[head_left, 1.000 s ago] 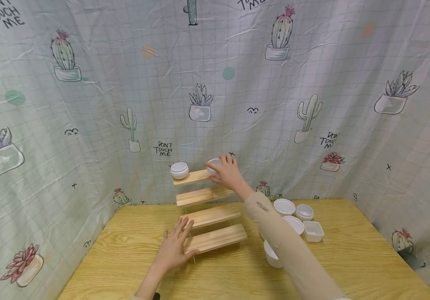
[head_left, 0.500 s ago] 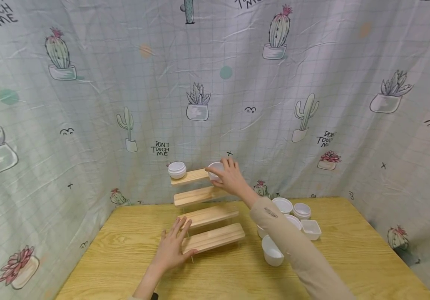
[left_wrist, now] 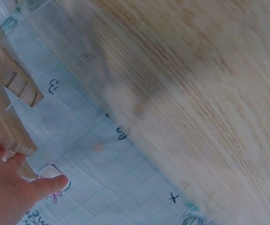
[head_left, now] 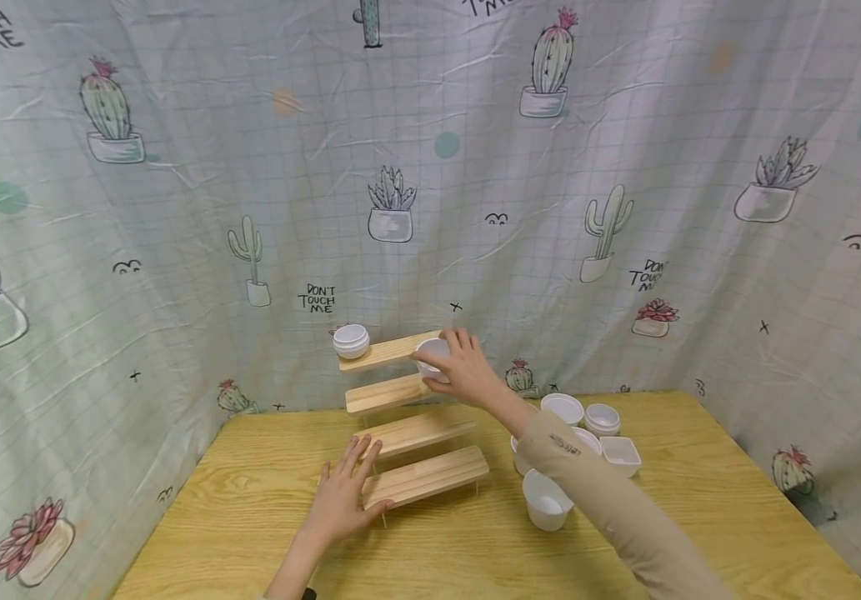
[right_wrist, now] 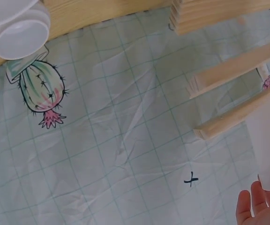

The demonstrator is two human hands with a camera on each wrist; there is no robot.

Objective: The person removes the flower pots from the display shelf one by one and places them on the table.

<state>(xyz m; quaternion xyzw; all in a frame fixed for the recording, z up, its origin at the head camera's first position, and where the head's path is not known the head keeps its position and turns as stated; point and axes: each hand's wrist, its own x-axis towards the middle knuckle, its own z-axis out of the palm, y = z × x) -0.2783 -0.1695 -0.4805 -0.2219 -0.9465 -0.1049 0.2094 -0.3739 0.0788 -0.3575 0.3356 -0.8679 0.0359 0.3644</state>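
Note:
My right hand (head_left: pixel 470 372) pinches a white bowl (head_left: pixel 428 358) by its side, at the right of the upper tiers of a wooden step stand (head_left: pixel 430 477). In the right wrist view the bowl (right_wrist: pixel 268 150) shows only partly, beside the stand's boards. Another white bowl, round with a ridged wall (head_left: pixel 351 341), sits on the left end of the top board. My left hand (head_left: pixel 342 498) rests on the left ends of the two lower boards, fingers extended and thumb apart. Whether the held bowl touches a board cannot be told.
Several white containers stand on the wooden table (head_left: pixel 250 517) at the right: a deep cup (head_left: pixel 546 504), a square dish (head_left: pixel 620 455), a small round bowl (head_left: pixel 602 419) and others partly behind my right sleeve (head_left: pixel 610 508). A cactus-print curtain (head_left: pixel 310 208) surrounds the table's back and sides.
My right hand has drawn the white bowl down and slightly toward me from the top board's right end, uncovering that end. The left hand has stayed on the stand.

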